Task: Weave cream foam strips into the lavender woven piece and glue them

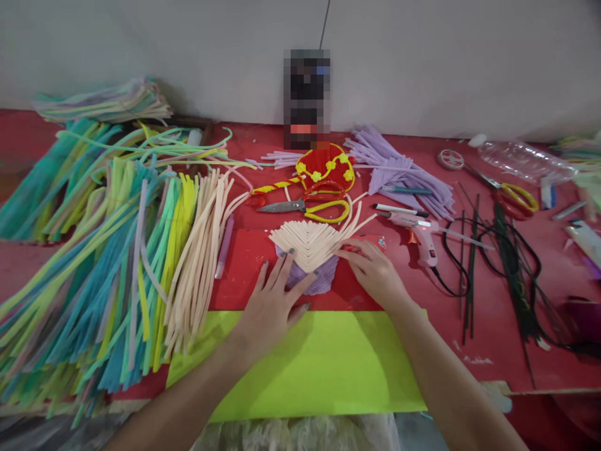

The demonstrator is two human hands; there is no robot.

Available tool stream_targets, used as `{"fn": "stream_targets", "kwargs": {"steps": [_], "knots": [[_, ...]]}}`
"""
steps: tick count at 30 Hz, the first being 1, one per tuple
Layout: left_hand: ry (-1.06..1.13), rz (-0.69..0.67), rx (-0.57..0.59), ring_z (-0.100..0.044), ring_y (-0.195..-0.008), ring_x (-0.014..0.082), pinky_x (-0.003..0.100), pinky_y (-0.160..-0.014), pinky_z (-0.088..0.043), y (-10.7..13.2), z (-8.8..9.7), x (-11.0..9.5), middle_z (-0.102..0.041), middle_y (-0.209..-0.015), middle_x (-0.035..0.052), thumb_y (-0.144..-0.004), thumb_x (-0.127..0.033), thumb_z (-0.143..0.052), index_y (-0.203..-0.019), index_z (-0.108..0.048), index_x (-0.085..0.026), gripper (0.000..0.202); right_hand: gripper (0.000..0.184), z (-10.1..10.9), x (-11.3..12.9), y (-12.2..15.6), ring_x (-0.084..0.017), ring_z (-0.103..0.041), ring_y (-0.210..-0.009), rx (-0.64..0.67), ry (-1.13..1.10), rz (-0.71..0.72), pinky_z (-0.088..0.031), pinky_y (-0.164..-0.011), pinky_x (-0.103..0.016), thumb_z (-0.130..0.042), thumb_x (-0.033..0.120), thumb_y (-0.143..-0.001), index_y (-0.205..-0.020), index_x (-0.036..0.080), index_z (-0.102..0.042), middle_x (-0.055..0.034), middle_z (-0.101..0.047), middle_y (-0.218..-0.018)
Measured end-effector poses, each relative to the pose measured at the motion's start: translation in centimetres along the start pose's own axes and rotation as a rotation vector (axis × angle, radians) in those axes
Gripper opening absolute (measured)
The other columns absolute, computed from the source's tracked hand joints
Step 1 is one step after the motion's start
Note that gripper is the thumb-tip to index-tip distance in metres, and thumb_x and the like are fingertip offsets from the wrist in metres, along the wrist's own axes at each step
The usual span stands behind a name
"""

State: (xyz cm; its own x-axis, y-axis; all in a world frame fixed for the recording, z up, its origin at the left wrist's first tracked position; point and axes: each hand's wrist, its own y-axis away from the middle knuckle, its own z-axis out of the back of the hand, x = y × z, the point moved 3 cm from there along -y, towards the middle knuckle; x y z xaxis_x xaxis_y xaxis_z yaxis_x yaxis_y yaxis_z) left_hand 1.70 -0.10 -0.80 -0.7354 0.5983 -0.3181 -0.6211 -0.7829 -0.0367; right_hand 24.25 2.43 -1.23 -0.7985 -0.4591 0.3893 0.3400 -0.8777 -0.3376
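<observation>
In front of me lies a fan-shaped piece of cream pipe cleaners (pixel 307 241), laid in nested V rows over a purple pipe-cleaner panel (pixel 312 284). My left hand (pixel 275 294) rests flat on its lower left side, fingers spread. At the right edge, the fingertips of my right hand (pixel 373 269) come together on a cream pipe cleaner; the exact grip is partly hidden. Loose cream ends (pixel 359 219) stick out past that hand toward the upper right. Just behind the piece are yellow-handled scissors (pixel 305 208) and a red and yellow pipe-cleaner fan (pixel 326 169).
Bundles of coloured pipe cleaners (pixel 126 250) cover the left side. A pink glue gun (pixel 417 235) with a black cord lies right, near dark green stems (pixel 511 275) and another pair of scissors (pixel 511 194). Purple pipe cleaners (pixel 399 166) are behind. A yellow-green sheet (pixel 319 363) lies nearest me.
</observation>
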Motion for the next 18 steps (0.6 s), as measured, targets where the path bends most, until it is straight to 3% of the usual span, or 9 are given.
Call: {"fn": "stream_targets", "kwargs": {"steps": [4,9,18], "knots": [[-0.001,0.026,0.023,-0.027,-0.142,0.032,0.053,-0.113,-0.027,-0.03,0.03,0.31,-0.029,-0.153,0.0181,-0.088,-0.033,-0.058,-0.143,-0.034,-0.013,0.064,0.036,-0.09,-0.06,0.12,-0.02,-0.059,-0.106,-0.013,-0.027,0.0,-0.052,-0.091,-0.039,-0.041,0.008,-0.091,-0.111,0.024,-0.067,-0.0093,-0.062,-0.113],[-0.022,0.001,0.041,-0.028,-0.141,0.0337,0.055,-0.111,-0.03,-0.07,0.32,0.26,-0.027,-0.154,0.0167,-0.089,-0.032,-0.057,-0.139,-0.042,-0.023,0.053,0.036,-0.01,-0.01,0.14,-0.021,-0.06,-0.106,-0.016,-0.043,-0.004,-0.052,-0.092,-0.04,-0.04,0.009,-0.092,-0.111,0.025,-0.067,-0.0096,-0.062,-0.113],[-0.02,-0.003,0.012,-0.028,-0.141,0.0325,0.054,-0.112,-0.029,0.02,0.22,0.27,-0.025,-0.156,0.0143,-0.09,-0.034,-0.055,-0.141,-0.04,-0.023,0.054,0.035,0.03,0.22,0.06,-0.021,-0.059,-0.107,-0.043,-0.1,-0.046,-0.051,-0.092,-0.041,-0.042,0.01,-0.091,-0.111,0.027,-0.067,-0.0086,-0.062,-0.117]]}}
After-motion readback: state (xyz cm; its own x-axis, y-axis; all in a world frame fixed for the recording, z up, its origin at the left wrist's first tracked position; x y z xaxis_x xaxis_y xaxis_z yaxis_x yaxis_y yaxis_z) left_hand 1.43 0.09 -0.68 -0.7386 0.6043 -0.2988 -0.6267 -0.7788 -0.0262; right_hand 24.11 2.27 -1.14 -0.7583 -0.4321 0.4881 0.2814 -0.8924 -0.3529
